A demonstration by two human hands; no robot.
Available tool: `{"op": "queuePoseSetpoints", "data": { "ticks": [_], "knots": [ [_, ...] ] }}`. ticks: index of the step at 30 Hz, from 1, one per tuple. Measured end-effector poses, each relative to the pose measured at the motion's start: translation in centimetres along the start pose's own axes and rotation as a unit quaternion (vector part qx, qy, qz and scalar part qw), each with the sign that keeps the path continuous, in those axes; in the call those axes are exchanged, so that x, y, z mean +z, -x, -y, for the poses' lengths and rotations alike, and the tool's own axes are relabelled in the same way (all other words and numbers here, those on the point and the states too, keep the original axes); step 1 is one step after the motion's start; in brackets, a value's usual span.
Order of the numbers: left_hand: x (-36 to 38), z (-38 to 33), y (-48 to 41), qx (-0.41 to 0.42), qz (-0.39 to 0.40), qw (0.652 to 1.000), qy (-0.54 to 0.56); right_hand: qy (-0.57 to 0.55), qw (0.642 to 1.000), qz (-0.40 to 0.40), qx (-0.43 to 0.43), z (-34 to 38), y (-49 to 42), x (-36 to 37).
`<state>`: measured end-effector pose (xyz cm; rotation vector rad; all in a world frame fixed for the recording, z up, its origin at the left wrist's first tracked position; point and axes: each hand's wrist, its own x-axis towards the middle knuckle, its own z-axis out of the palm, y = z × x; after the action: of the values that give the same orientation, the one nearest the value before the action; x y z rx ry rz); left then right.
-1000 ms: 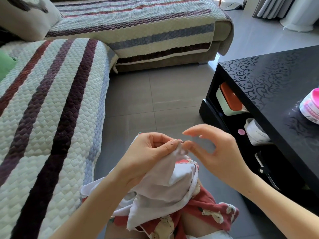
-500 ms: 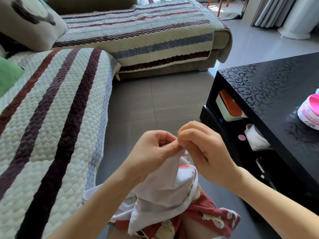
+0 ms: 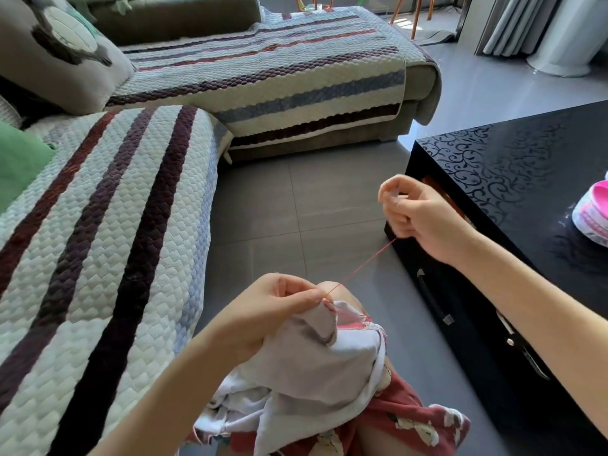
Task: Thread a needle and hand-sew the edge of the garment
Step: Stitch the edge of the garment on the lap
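Observation:
A white garment (image 3: 306,366) lies bunched over my lap. My left hand (image 3: 276,307) pinches its upper edge, where red stitching shows. A thin red thread (image 3: 362,264) runs taut from that edge up and to the right into my right hand (image 3: 414,212). My right hand is raised in front of the black table's corner, fingers curled and pinching at the thread's top end. The needle itself is too small to make out between those fingers.
A striped quilted sofa (image 3: 98,241) fills the left and far side. A black coffee table (image 3: 526,179) stands at the right with a pink and white container (image 3: 592,212) on top. Grey floor tiles (image 3: 296,209) lie between them.
My right hand has left the garment's edge and moved up and to the right, drawing the red thread out taut. My left hand still pinches the edge.

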<state>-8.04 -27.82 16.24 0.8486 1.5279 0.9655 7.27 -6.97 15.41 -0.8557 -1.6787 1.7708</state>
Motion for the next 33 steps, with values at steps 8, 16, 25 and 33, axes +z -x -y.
{"op": "queuePoseSetpoints", "data": {
  "ticks": [8,16,25,33],
  "knots": [
    [-0.3,-0.3,0.9,-0.001,0.008,0.998,0.069,0.354,0.870,-0.341,0.040,-3.1,-5.9,-8.0],
    [0.3,-1.0,0.7,-0.002,0.004,0.997,0.077,0.220,0.943,0.250,-0.012,-0.2,4.1,4.8],
    [0.2,-1.6,0.8,0.000,0.000,0.998,0.062,0.214,0.939,0.267,-0.010,0.7,5.0,5.3],
    [0.1,-2.3,1.4,-0.028,0.025,0.990,0.137,0.617,0.782,-0.086,0.016,-7.4,-2.7,-1.9]
  ]
}}
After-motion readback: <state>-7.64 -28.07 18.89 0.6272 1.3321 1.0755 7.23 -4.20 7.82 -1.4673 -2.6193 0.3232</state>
